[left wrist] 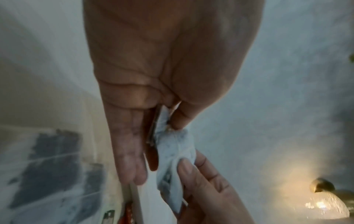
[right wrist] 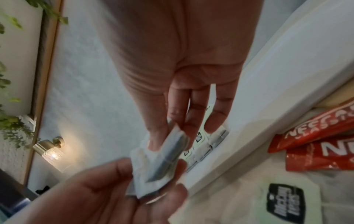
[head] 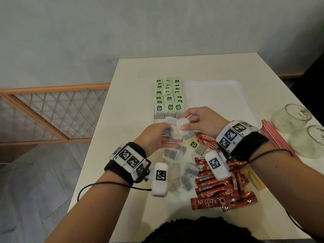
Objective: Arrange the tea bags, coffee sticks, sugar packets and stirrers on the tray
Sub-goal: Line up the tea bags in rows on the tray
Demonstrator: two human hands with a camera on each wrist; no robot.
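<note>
White paper tea bags [head: 177, 131] hang between our hands above the white table [head: 133, 71]: our left hand [head: 154, 137] pinches them, and our right hand [head: 199, 120] pinches one. More green-labelled tea bags [head: 168, 99] lie in rows on the white plastic tray [head: 219, 95].

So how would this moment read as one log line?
step: sorting tea bags | left hand: holds tea bags | right hand: pinches one | tray: three bag rows

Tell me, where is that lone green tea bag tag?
In the head view, the green tea bag tag lies on the table, just right of centre, beside the red Nescafe coffee sticks.
</note>
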